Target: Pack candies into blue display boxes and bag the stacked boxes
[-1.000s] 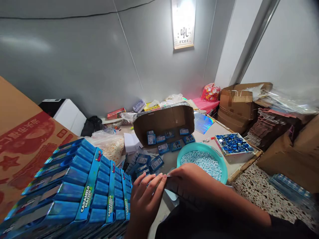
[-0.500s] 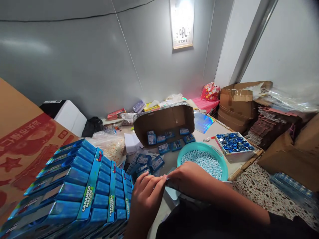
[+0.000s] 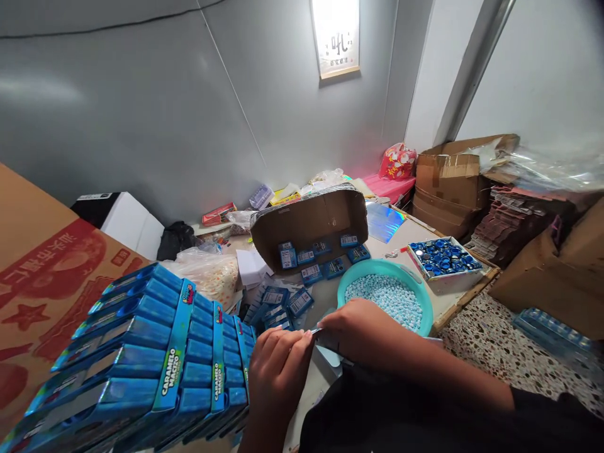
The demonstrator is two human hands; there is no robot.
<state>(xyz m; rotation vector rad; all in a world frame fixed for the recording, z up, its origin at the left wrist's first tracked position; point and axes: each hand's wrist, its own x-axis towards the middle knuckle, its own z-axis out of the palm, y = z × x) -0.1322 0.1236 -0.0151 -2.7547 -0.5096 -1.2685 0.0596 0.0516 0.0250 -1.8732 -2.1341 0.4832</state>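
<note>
Low in the middle of the head view, my left hand and my right hand meet with their fingertips pinched together. A thin, pale sliver shows between them, mostly covered by the fingers, and its kind cannot be made out. Just beyond my right hand is a turquoise basin of small light-blue pellets. Past my left hand lie loose blue printed boxes. To its left rises a stack of blue display boxes labelled "Caramelo Macizo".
A cardboard box on its side holds several small blue boxes. Right of the basin sits a white tray of shiny blue caps. A large printed carton stands at left, a bag of pale pieces behind the stack. Brown cartons stand at right.
The camera view has shifted slightly. Both hands stay pinched together in nearly the same place, with the pale sliver at the fingertips showing a little more.
</note>
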